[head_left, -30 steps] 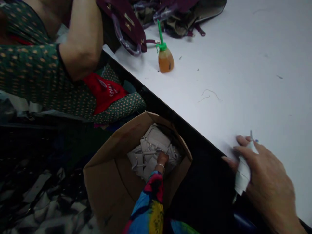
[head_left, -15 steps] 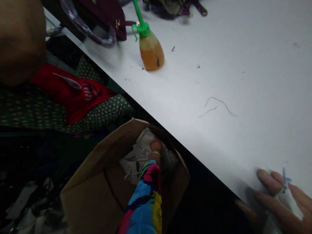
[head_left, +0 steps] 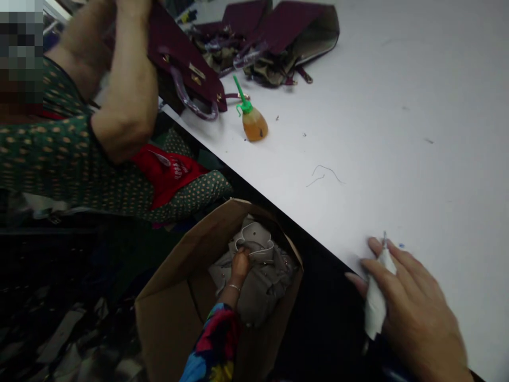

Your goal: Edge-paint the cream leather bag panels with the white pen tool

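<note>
My left hand (head_left: 240, 263), in a bright multicoloured sleeve, is down inside a cardboard box (head_left: 165, 318). Its fingers close on a grey bag piece (head_left: 256, 234) with a pale edge. More grey bag pieces (head_left: 258, 297) with small metal fittings lie heaped beneath it. At the table's near edge rests my right hand (head_left: 421, 305), palm down. Between its fingers is a slim tool wrapped in white (head_left: 376, 310), its thin, dark-stained tip pointing away from me.
A co-worker's arm (head_left: 129, 95) reaches over maroon handbags (head_left: 186, 58) at the far left. More maroon bags (head_left: 286, 26) lie at the back. An amber bottle with a green spout (head_left: 254, 124) and loose threads (head_left: 328, 172) are on the white table (head_left: 429, 185).
The view has shifted, showing more of the co-worker and bags. My left hand now raises a grey piece with a pale edge from the heap. The right hand still holds the wrapped tool.
</note>
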`<move>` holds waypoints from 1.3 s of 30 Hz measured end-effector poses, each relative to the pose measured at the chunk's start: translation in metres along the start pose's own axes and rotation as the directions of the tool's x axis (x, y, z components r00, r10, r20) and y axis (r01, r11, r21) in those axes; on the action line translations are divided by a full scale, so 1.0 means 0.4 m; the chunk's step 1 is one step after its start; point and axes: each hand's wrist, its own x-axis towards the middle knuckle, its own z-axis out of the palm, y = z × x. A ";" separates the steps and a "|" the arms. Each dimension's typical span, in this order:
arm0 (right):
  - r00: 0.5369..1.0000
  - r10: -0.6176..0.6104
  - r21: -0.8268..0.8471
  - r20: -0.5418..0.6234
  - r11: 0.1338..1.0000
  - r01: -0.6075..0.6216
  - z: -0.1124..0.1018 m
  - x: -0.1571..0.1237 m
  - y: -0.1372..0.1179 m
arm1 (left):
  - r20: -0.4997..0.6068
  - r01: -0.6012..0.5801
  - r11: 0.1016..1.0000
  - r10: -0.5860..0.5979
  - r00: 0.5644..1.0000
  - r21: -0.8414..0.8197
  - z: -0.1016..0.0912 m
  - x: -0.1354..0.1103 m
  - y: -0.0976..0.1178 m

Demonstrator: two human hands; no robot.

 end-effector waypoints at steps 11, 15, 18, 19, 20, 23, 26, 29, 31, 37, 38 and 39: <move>0.972 0.179 0.397 -0.151 0.912 -0.106 -0.014 0.012 -0.012 | -0.461 -0.702 0.706 0.593 0.660 -0.096 -0.444 -0.538 0.018; 0.897 0.416 0.757 -0.150 0.631 -0.166 -0.189 -0.041 -0.085 | -0.612 -0.919 0.355 0.692 0.383 -0.174 -0.609 -0.723 0.121; 0.942 0.280 0.831 -0.183 0.556 -0.004 -0.364 -0.124 -0.158 | -0.529 -0.933 0.226 0.774 0.347 -0.281 -0.635 -0.838 0.241; 0.944 0.238 0.820 -0.227 0.570 0.053 -0.415 -0.156 -0.177 | -0.490 -0.929 0.188 0.806 0.332 -0.320 -0.628 -0.869 0.284; 0.943 0.201 0.800 -0.264 0.592 0.098 -0.459 -0.190 -0.193 | -0.458 -0.923 0.143 0.835 0.306 -0.356 -0.616 -0.896 0.326; 0.954 0.126 0.745 -0.272 0.655 0.126 -0.549 -0.295 -0.209 | -0.383 -0.901 0.021 0.901 0.205 -0.433 -0.564 -0.951 0.443; 0.967 0.101 0.661 -0.233 0.746 0.081 -0.587 -0.396 -0.200 | -0.283 -0.885 -0.045 0.954 0.100 -0.463 -0.511 -0.982 0.536; 0.964 0.120 0.518 -0.236 0.855 0.021 -0.601 -0.480 -0.195 | -0.219 -0.865 -0.077 0.975 0.039 -0.496 -0.465 -1.005 0.606; 0.951 0.171 0.449 -0.259 0.893 -0.038 -0.603 -0.524 -0.198 | -0.185 -0.845 -0.093 0.983 0.007 -0.527 -0.440 -1.020 0.641; 0.849 0.351 0.460 -0.396 0.876 -0.148 -0.581 -0.604 -0.207 | -0.094 -0.784 -0.159 0.987 -0.128 -0.600 -0.402 -1.055 0.719; 0.833 0.370 0.464 -0.410 0.871 -0.159 -0.576 -0.611 -0.206 | -0.085 -0.779 -0.168 0.985 -0.147 -0.604 -0.400 -1.058 0.728; 0.819 0.386 0.466 -0.424 0.869 -0.168 -0.570 -0.618 -0.205 | -0.081 -0.772 -0.174 0.984 -0.158 -0.612 -0.399 -1.059 0.736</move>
